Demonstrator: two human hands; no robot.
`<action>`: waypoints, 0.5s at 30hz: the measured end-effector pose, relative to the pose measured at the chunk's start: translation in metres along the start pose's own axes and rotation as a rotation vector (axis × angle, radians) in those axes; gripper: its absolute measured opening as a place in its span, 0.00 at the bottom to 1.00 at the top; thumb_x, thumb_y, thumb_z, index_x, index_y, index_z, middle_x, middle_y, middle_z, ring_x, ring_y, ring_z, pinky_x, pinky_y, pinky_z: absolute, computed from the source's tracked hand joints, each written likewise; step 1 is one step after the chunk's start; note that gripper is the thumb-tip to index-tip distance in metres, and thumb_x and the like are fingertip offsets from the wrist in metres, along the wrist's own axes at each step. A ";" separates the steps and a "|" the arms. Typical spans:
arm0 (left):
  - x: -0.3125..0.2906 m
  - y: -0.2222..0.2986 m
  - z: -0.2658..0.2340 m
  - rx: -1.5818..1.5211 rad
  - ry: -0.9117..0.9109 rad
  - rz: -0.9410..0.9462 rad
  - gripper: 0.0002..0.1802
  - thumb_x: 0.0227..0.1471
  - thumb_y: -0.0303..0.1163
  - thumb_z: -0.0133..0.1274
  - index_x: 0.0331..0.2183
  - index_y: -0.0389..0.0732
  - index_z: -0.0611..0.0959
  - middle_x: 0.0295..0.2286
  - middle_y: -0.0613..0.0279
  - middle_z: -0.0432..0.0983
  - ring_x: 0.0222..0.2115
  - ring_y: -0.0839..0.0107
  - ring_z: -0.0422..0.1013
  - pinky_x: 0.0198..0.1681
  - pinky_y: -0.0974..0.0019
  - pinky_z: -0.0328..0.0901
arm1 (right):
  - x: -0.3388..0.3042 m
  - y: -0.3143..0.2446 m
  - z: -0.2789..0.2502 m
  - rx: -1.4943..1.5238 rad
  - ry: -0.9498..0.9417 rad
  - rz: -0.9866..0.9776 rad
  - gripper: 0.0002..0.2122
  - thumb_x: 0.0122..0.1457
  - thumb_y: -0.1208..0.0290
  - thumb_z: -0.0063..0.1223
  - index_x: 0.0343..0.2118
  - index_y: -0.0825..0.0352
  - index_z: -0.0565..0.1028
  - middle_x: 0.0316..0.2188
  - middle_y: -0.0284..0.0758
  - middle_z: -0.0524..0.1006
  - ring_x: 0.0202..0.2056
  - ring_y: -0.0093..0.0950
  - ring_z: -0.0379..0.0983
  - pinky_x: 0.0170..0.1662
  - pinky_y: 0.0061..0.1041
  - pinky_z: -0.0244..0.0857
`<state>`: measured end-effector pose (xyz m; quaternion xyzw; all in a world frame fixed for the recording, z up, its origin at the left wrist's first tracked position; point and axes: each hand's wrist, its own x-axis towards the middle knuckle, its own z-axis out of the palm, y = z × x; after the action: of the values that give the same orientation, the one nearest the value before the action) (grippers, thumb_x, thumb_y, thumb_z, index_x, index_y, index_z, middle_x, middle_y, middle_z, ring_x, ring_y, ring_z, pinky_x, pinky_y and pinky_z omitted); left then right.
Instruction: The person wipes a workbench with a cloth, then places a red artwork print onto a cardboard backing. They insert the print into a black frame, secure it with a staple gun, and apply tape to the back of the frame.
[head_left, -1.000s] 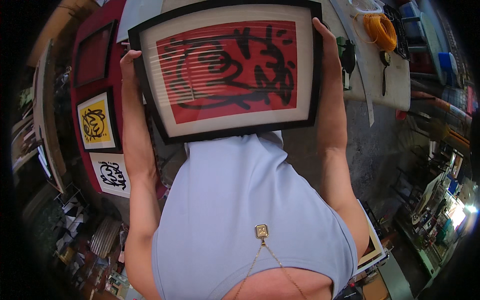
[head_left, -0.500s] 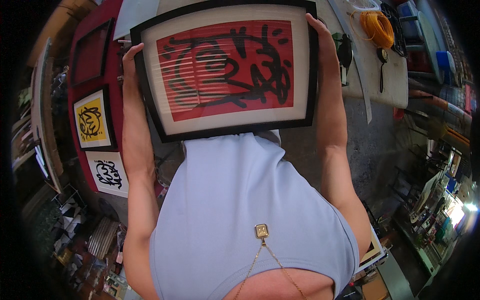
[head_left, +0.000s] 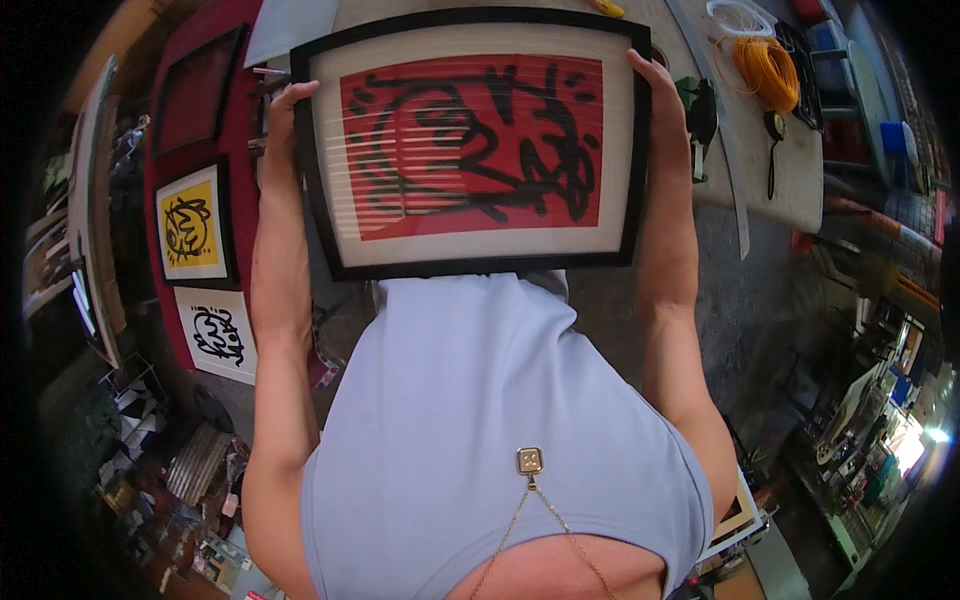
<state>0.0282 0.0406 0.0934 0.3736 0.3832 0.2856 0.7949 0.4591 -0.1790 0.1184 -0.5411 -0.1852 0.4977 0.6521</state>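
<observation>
Picture frame (head_left: 625, 200), black, with red-and-black art inside, sits upper middle of the view, held by both hands. Left hand (head_left: 284, 112) is on the left side rail, right hand (head_left: 668, 100) on the right rail near the top corner; thumbs show at the rails, other fingers hidden behind, so can't tell how far they curl. Bottom rail overlaps the blue-grey shirt (head_left: 480, 380); contact unclear. Striped glare suggests a clear front, glass or plastic: likely stiff, fragile, slick, some weight for its width. Best hold: side rails, two hands, level, off the clear front; corners are knock risk. Far left, red table (head_left: 245, 140) carries a framed yellow print (head_left: 188, 230) and a white print (head_left: 216, 335). Upper right, pale table (head_left: 790, 195) has an orange coil (head_left: 765, 75) and metal ruler (head_left: 727, 165).
</observation>
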 end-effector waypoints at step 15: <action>-0.023 0.004 -0.007 0.084 0.034 -0.015 0.12 0.39 0.31 0.52 0.29 0.36 0.81 0.25 0.59 0.77 0.23 0.69 0.73 0.28 0.67 0.68 | -0.010 0.005 0.018 -0.014 0.007 0.031 0.15 0.50 0.64 0.56 0.38 0.67 0.74 0.30 0.32 0.76 0.29 0.23 0.74 0.32 0.21 0.66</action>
<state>0.0090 0.0285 0.1027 0.3990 0.4112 0.2696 0.7740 0.4387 -0.1783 0.1226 -0.5504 -0.1779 0.5044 0.6410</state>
